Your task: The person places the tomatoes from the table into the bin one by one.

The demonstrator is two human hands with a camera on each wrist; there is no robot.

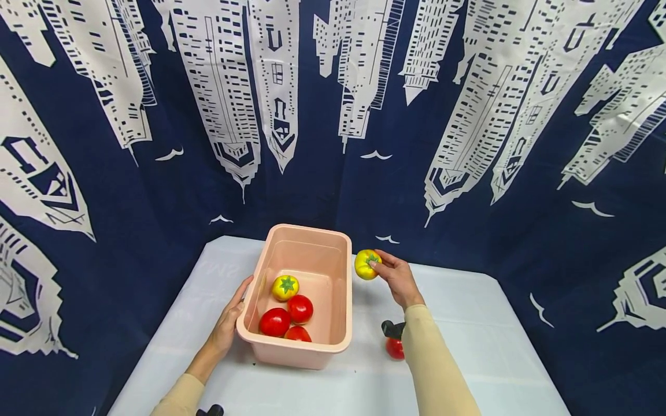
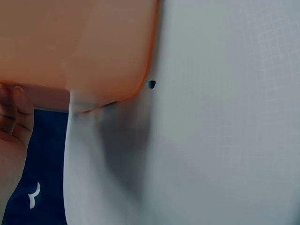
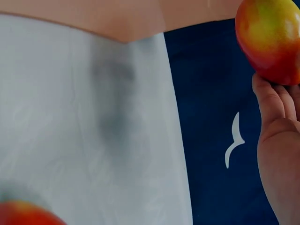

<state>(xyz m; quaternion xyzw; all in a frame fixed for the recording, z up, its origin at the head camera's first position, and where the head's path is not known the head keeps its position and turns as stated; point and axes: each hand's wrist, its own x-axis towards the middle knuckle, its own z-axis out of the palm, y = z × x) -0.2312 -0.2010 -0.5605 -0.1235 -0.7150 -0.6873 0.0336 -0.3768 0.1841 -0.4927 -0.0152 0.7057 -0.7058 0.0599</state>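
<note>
My right hand (image 1: 398,279) pinches a yellow tomato (image 1: 367,264) with a green star-shaped top, held in the air just right of the pink plastic bin (image 1: 342,300). In the right wrist view, the underside of this tomato (image 3: 269,40) looks red and yellow above the fingers. My left hand (image 1: 227,323) touches the bin's left outer wall with its fingers extended along it. Inside the bin lie another yellow tomato (image 1: 285,287) and red round fruits, one of them in the middle (image 1: 300,309). The left wrist view shows only part of the left hand (image 2: 13,126).
A red round fruit (image 1: 395,349) lies on the white-covered table (image 1: 458,323), partly hidden by the right forearm. Behind the table hangs a dark blue cloth (image 1: 317,190) with white building prints. A small dark speck (image 2: 150,84) lies beside the bin.
</note>
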